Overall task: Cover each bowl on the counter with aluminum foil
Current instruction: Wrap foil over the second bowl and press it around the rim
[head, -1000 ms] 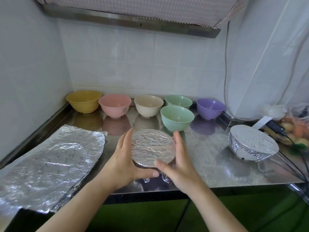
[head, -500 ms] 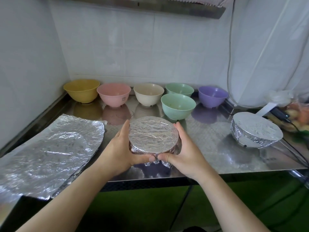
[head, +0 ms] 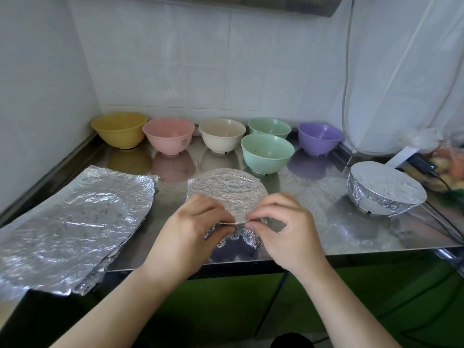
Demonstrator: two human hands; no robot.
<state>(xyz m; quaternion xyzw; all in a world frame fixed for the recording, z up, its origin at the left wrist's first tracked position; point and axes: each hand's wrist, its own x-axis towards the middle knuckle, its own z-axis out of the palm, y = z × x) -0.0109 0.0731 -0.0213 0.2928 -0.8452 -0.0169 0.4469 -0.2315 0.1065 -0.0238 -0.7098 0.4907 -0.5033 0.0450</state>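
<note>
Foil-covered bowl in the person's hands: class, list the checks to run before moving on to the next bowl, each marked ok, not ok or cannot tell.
1. Foil spans the top of the front bowl: ok.
2. Near rim crimped: not ok; left hand and right hand pinch it.
3. Far rim sealed: cannot tell.
4. Spare foil sheets at left: ok.
5. Uncovered bowls waiting, such as the near green bowl: ok.
6. Finished bowl set aside: ok.

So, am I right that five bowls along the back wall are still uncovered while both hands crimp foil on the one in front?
Not quite: the head view shows six uncovered bowls, not five. Both the left hand and right hand do pinch the foil-covered bowl.
</note>
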